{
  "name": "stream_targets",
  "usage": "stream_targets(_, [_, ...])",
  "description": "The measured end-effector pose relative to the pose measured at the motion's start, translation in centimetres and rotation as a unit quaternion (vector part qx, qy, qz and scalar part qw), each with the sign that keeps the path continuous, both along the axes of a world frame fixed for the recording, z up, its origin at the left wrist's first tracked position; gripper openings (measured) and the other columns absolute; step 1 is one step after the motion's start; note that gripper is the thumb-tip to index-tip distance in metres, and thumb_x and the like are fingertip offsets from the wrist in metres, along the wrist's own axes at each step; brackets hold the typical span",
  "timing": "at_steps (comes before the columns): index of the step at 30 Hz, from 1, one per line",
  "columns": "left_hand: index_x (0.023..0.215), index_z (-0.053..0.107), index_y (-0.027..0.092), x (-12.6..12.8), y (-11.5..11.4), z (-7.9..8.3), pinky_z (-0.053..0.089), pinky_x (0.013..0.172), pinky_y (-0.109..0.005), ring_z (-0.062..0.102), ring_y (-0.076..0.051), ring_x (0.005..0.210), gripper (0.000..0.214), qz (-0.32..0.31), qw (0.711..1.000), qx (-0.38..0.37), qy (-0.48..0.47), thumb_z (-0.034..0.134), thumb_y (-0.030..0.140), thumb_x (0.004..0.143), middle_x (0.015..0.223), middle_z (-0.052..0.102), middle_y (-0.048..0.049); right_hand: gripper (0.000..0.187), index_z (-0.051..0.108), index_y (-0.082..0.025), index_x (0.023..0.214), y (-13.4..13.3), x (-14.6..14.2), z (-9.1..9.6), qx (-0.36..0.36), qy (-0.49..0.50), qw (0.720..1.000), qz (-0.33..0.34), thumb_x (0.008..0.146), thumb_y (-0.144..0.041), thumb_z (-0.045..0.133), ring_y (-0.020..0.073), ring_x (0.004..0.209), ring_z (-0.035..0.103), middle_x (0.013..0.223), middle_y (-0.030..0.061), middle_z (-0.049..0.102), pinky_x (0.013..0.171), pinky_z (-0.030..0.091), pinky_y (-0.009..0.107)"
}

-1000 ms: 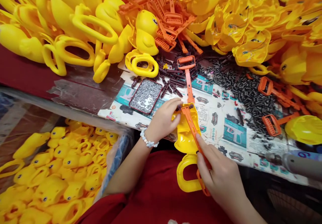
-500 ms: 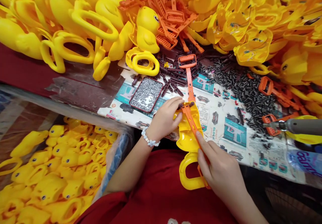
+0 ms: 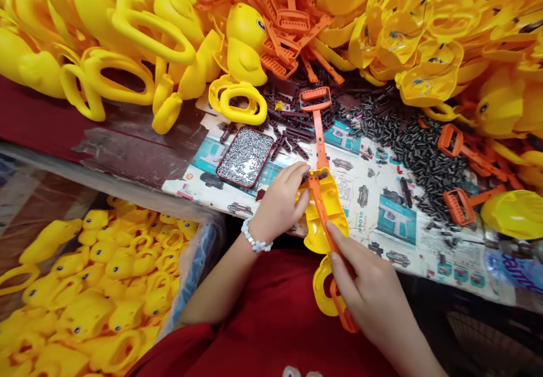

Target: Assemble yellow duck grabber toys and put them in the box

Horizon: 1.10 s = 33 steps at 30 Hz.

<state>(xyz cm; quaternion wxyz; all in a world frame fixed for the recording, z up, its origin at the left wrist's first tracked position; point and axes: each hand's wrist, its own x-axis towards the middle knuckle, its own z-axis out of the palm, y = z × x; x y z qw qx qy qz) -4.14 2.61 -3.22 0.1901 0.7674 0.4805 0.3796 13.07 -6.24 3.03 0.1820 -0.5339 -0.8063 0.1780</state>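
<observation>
My left hand pinches the top of a yellow plastic duck body half, its fingertips beside a small dark pin at the upper end. My right hand grips the lower part, where an orange plastic bar lies along the hollow shell and runs down past the yellow loop handle. Another orange bar with a slotted head lies on the printed paper just above the shell. My right hand hides the bar's lower stretch.
A red-rimmed tray of metal pins and heaps of black pins lie on the printed paper. Yellow duck parts and orange bars are piled behind. A plastic-lined bin of yellow ducks sits lower left.
The duck shell has tilted, its loop handle swinging right. The grey tool at right has moved out of view, leaving a blue-labelled bottle at the lower right edge.
</observation>
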Motion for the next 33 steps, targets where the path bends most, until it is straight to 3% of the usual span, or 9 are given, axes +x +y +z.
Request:
stream_targets(4, [0.122, 0.053, 0.006, -0.3, 0.1, 0.0, 0.044, 0.107, -0.043, 0.052, -0.023, 0.124, 0.033, -0.012, 0.999, -0.025, -0.028, 0.047, 0.018, 0.092, 0.129, 0.057, -0.0188, 0.038, 0.052, -0.007, 0.129, 0.2, 0.4, 0.1, 0.024, -0.029, 0.999, 0.004, 0.099, -0.019, 0.032, 0.0124, 0.084, 0.062, 0.108, 0.0052, 0.06, 0.066, 0.052, 0.022])
stream_targets(9, [0.119, 0.057, 0.013, -0.2, 0.3, -0.1, 0.046, 0.105, -0.043, 0.054, -0.021, 0.123, 0.029, -0.002, 0.998, -0.021, -0.054, 0.048, 0.016, 0.091, 0.129, 0.058, -0.0149, 0.037, 0.055, -0.005, 0.126, 0.5, 1.3, 0.6, -0.001, 0.006, 1.0, 0.006, 0.098, -0.02, 0.036, 0.0117, 0.089, 0.062, 0.109, 0.0054, 0.061, 0.073, 0.053, 0.018])
stream_targets(13, [0.099, 0.064, 0.015, 0.0, 0.4, 0.5, 0.052, 0.092, -0.038, 0.062, -0.018, 0.101, 0.014, 0.068, 0.993, -0.002, -0.097, 0.055, 0.017, 0.089, 0.105, 0.066, -0.0085, 0.035, 0.056, -0.01, 0.127, 0.5, 1.8, 0.6, -0.075, 0.085, 0.993, -0.031, 0.098, -0.022, 0.041, 0.0069, 0.082, 0.062, 0.111, 0.0021, 0.06, 0.054, 0.046, 0.01])
stream_targets(17, [0.089, 0.064, 0.017, 0.0, 0.6, 0.9, 0.052, 0.084, -0.036, 0.061, -0.017, 0.091, 0.011, 0.062, 0.994, 0.001, -0.093, 0.054, 0.014, 0.088, 0.09, 0.067, -0.0042, 0.037, 0.053, -0.016, 0.132, 0.4, 1.8, 0.2, -0.129, 0.132, 0.981, -0.056, 0.099, -0.025, 0.042, 0.0056, 0.071, 0.06, 0.105, -0.0011, 0.062, 0.051, 0.044, 0.009])
stream_targets(21, [0.089, 0.064, 0.017, 0.0, 0.7, 0.9, 0.051, 0.086, -0.035, 0.06, -0.017, 0.093, 0.014, 0.046, 0.995, 0.008, -0.092, 0.052, 0.011, 0.088, 0.091, 0.067, -0.0039, 0.037, 0.053, -0.008, 0.129, 0.3, 0.8, -0.1, -0.041, 0.055, 0.997, -0.017, 0.098, -0.02, 0.036, 0.0096, 0.09, 0.062, 0.113, 0.0037, 0.059, 0.074, 0.051, 0.015])
stream_targets(23, [0.089, 0.065, 0.017, 0.0, 0.7, 0.8, 0.051, 0.086, -0.035, 0.06, -0.017, 0.093, 0.014, 0.044, 0.995, 0.011, -0.093, 0.052, 0.011, 0.088, 0.092, 0.068, -0.0041, 0.039, 0.054, -0.004, 0.126, 0.2, 0.3, -0.2, 0.024, -0.035, 0.999, 0.003, 0.098, -0.018, 0.031, 0.0119, 0.083, 0.062, 0.106, 0.0069, 0.061, 0.067, 0.05, 0.019])
stream_targets(25, [0.089, 0.065, 0.017, -0.1, 0.7, 0.8, 0.052, 0.086, -0.035, 0.061, -0.017, 0.094, 0.014, 0.038, 0.995, 0.014, -0.094, 0.052, 0.011, 0.088, 0.091, 0.068, -0.0041, 0.04, 0.057, -0.004, 0.122, 0.1, -0.2, -0.1, 0.079, -0.132, 0.988, 0.01, 0.097, -0.017, 0.028, 0.0124, 0.062, 0.056, 0.086, 0.0065, 0.061, 0.05, 0.04, 0.024])
stream_targets(28, [0.089, 0.064, 0.017, -0.2, 0.8, 0.8, 0.051, 0.089, -0.035, 0.061, -0.017, 0.097, 0.014, 0.019, 0.995, 0.018, -0.093, 0.052, 0.011, 0.089, 0.094, 0.068, -0.0042, 0.039, 0.06, -0.005, 0.116, 0.1, -0.3, 0.1, 0.136, -0.228, 0.964, 0.015, 0.095, -0.016, 0.03, 0.0134, 0.049, 0.044, 0.067, 0.0039, 0.05, 0.044, 0.027, 0.029])
stream_targets(33, [0.102, 0.061, 0.016, 0.0, 1.3, 1.0, 0.049, 0.096, -0.037, 0.06, -0.019, 0.108, 0.017, -0.014, 0.996, -0.041, -0.076, 0.06, 0.02, 0.085, 0.114, 0.064, -0.0093, 0.033, 0.053, -0.008, 0.119, 0.0, 0.1, 0.1, 0.107, -0.157, 0.981, 0.022, 0.099, -0.019, 0.029, 0.0114, 0.057, 0.05, 0.077, 0.0036, 0.055, 0.051, 0.031, 0.025])
